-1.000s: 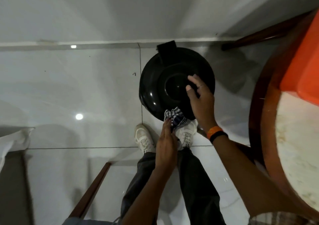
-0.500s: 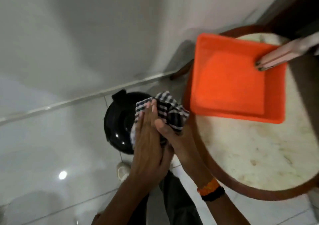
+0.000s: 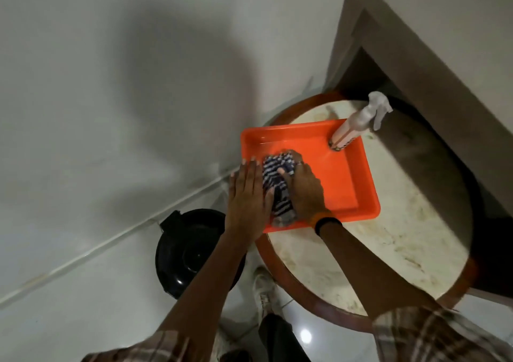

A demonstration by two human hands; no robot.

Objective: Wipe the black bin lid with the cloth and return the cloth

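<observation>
One blue-and-white checked cloth (image 3: pixel 277 172) lies in one orange plastic tray (image 3: pixel 347 184) — left hand (image 3: pixel 247 195) flat against it, right hand (image 3: pixel 304 192) gripping it (one round black bin lid (image 3: pixel 188 253) nearby).

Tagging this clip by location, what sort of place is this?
Likely a home's room corner: glossy tiled floor, a round stone-topped table holding an orange tray, and a black bin by the wall.

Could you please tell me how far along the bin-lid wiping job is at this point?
Wiping looks finished: the black bin lid stands alone, neither hand on it. In hand: the cloth is over the orange tray, gripped by the right hand, with the left hand flat against its side. Left: let go of the cloth and withdraw both hands.
</observation>
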